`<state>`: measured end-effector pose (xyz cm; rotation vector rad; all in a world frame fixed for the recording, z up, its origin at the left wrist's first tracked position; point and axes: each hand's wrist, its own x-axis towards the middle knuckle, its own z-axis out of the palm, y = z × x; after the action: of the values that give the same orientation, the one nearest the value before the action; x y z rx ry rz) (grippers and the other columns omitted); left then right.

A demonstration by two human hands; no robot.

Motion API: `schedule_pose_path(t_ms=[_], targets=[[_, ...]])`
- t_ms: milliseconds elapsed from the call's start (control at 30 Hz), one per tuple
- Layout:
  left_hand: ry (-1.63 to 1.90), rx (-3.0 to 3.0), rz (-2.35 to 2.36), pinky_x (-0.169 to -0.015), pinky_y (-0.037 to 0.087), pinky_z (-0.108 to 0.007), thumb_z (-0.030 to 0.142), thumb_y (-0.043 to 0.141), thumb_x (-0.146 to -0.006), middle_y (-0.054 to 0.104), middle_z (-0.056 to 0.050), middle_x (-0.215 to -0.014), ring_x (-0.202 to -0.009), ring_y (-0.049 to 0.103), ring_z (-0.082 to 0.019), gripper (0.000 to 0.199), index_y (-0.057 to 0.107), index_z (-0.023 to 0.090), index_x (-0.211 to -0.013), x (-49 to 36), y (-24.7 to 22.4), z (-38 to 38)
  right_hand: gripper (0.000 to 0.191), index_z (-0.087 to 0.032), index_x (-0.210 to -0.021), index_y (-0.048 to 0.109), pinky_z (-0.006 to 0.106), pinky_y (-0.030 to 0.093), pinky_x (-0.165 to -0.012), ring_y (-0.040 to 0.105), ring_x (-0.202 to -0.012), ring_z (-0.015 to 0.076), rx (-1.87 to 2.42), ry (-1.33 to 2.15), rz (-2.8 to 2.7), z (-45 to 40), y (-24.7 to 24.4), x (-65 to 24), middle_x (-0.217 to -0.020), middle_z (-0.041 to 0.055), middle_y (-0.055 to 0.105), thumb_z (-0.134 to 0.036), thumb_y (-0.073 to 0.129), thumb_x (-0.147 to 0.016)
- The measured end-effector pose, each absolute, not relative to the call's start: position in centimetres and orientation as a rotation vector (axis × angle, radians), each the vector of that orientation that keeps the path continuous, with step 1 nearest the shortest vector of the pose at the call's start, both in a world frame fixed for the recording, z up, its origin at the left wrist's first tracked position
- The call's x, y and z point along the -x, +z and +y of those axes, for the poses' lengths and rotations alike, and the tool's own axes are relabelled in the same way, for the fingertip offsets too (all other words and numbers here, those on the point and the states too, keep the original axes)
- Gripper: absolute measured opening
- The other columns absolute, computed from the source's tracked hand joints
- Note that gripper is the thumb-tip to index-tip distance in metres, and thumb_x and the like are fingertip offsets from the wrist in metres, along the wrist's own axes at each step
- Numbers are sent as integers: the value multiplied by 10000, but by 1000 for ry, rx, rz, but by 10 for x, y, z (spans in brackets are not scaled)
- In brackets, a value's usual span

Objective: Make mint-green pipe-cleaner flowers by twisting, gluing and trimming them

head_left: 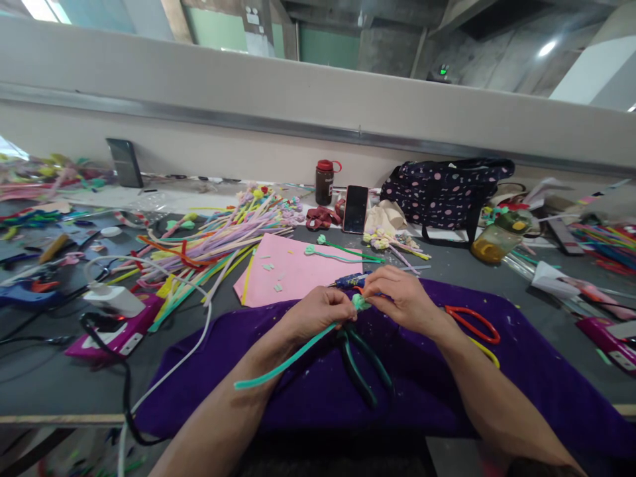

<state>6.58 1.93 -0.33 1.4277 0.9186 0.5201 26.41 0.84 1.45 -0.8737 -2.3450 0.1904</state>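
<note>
Forearms (218, 414) cross purple cloth (420, 401); left hand (322, 310) and right hand (400, 295) pinch (fingertip grips) one green-stemmed tuft (360, 303).

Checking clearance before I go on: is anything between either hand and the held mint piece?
Nothing visible: the left hand and right hand both meet the mint piece. The blue tool lies beyond it, the dark-handled tool nearer; neither appears in between.
</note>
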Motion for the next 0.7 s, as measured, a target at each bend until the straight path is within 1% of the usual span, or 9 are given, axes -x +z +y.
schedule_pose_path(t_ms=[133, 233, 300, 367, 433, 500, 600, 700], targets=[[585, -1436, 923, -449, 290, -203, 271, 569, -662, 510, 31, -490, -432, 412, -74, 148, 612, 132, -630, -64, -4, 19, 135, -203, -869, 646, 321, 446, -769, 562, -846, 169, 835, 223, -2273, 9, 14, -267, -886, 55, 628, -178, 520, -827], [690, -1405, 945, -448, 285, -200, 303, 567, -687, 478, 40, -482, -430, 393, -70, 180, 574, 136, -617, -64, -1, 17, 187, -214, -956, 646, 320, 453, -794, 571, -885, 173, 877, 265, -2052, 8, 16, -268, -960, 60, 622, -179, 525, -818], [761, -1405, 958, -458, 297, -198, 316, 568, -697, 478, 38, -501, -447, 398, -70, 199, 561, 136, -612, -65, 2, 15, 195, -219, -969, 640, 311, 465, -761, 582, -846, 171, 958, 331, -1854, 7, 16, -268, -957, 53, 621, -198, 529, -810], [821, -1449, 978, -469, 309, -197, 319, 573, -700, 483, 34, -516, -469, 411, -75, 207, 562, 133, -609, -65, 4, 13, 191, -214, -966, 629, 289, 477, -692, 589, -761, 158, 1017, 504, -1683, 7, 15, -267, -897, 40, 631, -227, 531, -803], [878, -1502, 997, -479, 327, -197, 324, 570, -707, 490, 30, -528, -487, 431, -82, 213, 564, 134, -610, -65, 5, 11, 196, -199, -963, 610, 262, 476, -628, 586, -692, 141, 1016, 752, -1553, 8, 11, -264, -844, 29, 637, -250, 553, -783], [920, -1531, 1002, -487, 349, -201, 333, 555, -722, 508, 26, -545, -496, 458, -92, 214, 568, 139, -634, -65, 5, 10, 232, -188, -967, 590, 237, 462, -594, 580, -674, 127, 972, 986, -1461, 9, 6, -259, -828, 23, 634, -254, 593, -745], [947, -1562, 1010, -488, 371, -211, 348, 529, -746, 538, 14, -563, -490, 484, -105, 224, 583, 142, -677, -65, 2, 8, 303, -184, -991, 567, 215, 435, -600, 563, -692, 110, 905, 1204, -1397, 8, 2, -252, -827, 11, 618, -218, 634, -697], [986, -1654, 1034, -520, 381, -213, 338, 524, -755, 562, 1, -594, -531, 494, -111, 225, 613, 140, -696, -65, 0, 8, 357, -182, -1013, 555, 220, 419, -628, 547, -703, 104, 867, 1280, -1421, 4, 4, -245, -851, 10, 614, -193, 655, -671]])
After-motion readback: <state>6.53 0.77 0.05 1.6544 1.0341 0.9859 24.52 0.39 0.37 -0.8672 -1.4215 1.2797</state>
